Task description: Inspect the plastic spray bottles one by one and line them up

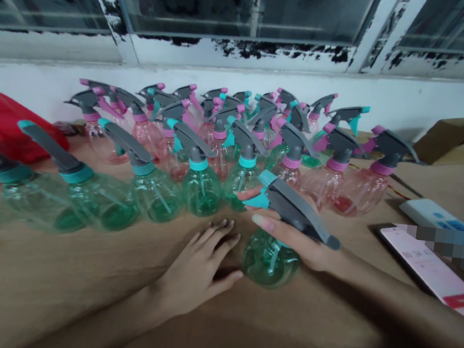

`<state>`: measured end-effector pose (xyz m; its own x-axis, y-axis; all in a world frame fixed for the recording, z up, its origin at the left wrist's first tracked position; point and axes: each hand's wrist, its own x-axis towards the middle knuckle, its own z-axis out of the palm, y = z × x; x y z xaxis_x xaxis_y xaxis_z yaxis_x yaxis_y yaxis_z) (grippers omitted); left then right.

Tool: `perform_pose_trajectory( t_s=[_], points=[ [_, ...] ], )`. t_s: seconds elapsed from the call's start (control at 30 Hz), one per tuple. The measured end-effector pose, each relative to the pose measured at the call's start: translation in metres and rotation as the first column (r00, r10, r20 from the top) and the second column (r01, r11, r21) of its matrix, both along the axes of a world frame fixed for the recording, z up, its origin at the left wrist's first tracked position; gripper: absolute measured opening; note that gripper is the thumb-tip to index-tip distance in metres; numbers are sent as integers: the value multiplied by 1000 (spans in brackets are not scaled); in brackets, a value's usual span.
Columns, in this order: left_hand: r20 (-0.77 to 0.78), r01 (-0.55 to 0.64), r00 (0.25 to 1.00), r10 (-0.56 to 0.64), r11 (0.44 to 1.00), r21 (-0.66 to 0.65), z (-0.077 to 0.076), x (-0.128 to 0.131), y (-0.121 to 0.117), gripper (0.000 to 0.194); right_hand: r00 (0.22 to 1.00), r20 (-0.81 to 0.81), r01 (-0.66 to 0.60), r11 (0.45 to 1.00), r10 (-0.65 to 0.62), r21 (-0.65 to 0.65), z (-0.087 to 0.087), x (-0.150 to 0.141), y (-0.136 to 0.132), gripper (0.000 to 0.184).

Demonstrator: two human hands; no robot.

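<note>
A green spray bottle (270, 259) with a grey and teal trigger head stands on the table (118, 289). My right hand (299, 243) grips it around the neck, just below the spray head, with the fingers near the teal trigger. To its left, my left hand (200, 268) lies flat on the tabletop, fingers spread, holding nothing. Beyond my hands stands a row of green spray bottles, the nearest being one with a teal collar (200, 193) and another beside it (156, 196). Behind them are several pink spray bottles (364, 189) with pink collars.
A phone (426, 269) with a lit screen lies at the right, by a white power strip (437, 214). An opened cardboard box (457, 141) sits at the back right. A red plastic bag (7, 126) is at the left. A white wall (235, 74) with windows rises behind.
</note>
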<state>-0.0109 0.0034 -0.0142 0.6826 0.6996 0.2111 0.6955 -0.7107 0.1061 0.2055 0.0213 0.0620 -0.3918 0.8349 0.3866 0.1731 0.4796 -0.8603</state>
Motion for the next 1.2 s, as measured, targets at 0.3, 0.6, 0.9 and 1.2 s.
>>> perform_pose_trajectory(
  t_s=[0.3,0.6,0.9,1.2],
  points=[
    [3,-10,1000,10,1000,-12,-1,-1,0,55,1000,-14,9,1000,-9,-3,-5,1,1,32],
    [22,-15,1000,16,999,-35,0,-1,0,56,999,35,-14,995,10,98,-6,2,3,8],
    [15,-21,1000,21,999,-33,0,-1,-1,56,998,-52,-33,999,34,11,-5,3,1,18],
    [-4,-24,1000,24,999,-39,1,0,-1,56,994,-107,-8,1000,7,-4,-4,-1,0,28]
  ],
)
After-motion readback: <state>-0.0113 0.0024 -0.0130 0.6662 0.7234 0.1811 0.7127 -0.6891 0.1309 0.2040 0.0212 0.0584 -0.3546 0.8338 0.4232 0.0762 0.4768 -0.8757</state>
